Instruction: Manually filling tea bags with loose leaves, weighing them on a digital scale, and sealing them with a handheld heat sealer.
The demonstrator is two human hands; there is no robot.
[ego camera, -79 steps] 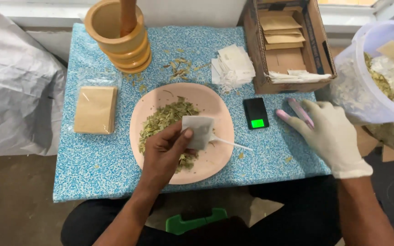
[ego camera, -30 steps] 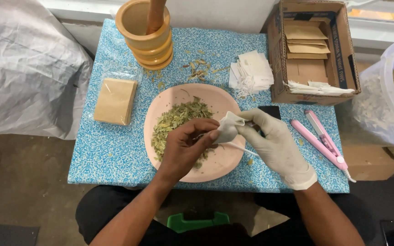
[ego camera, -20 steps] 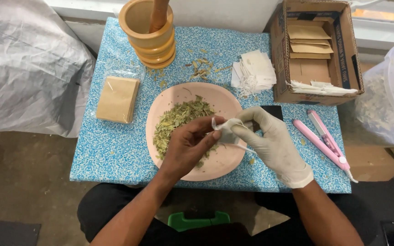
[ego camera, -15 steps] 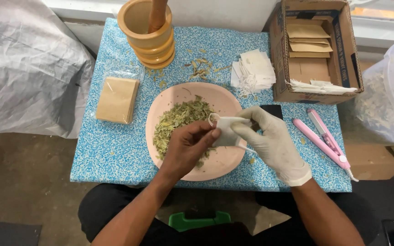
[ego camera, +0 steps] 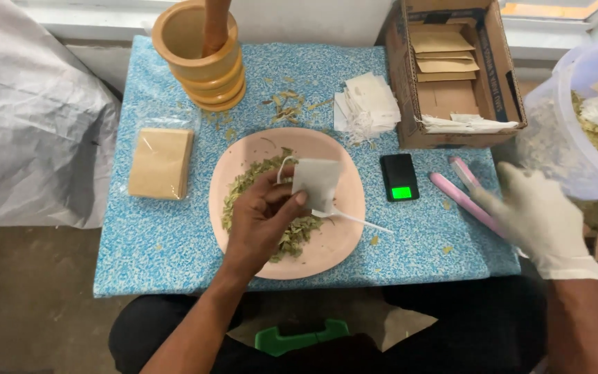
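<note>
Hands | left hand (ego camera: 261, 221) is pinching a small white sachet (ego camera: 316, 183) above the pink plate (ego camera: 344, 235) of dried herbs (ego camera: 243, 190) | gloved right hand (ego camera: 538, 215) is hovering open, holding nothing, beside the pink sealer (ego camera: 461, 197) on the bench (ego camera: 167, 235)

My left hand (ego camera: 261, 225) bare with forearm uncovered, my right hand (ego camera: 538, 218) in a white disposable glove, cuff at wrist, dark trousers
</note>
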